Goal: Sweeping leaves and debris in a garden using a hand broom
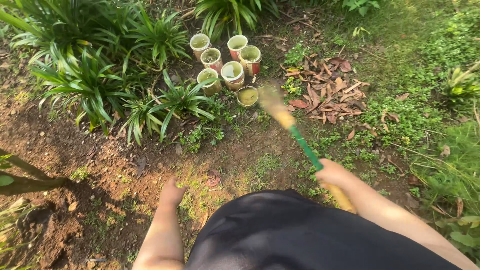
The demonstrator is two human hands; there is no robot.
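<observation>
Right hand [332, 174] grips a green-handled tool [305, 147], its head blurred; left hand [171, 192] curled, grip unclear; seven open tins [227, 62] cluster beyond.

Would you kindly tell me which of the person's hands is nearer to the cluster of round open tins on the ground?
Right. The right hand grips the green-handled tool pointing at the round open tins; the left hand hangs lower, left, farther off.

The tool's far end [272, 97] is motion-blurred, perhaps a brush head, and the right hand [332, 173] hides part of its handle
</observation>
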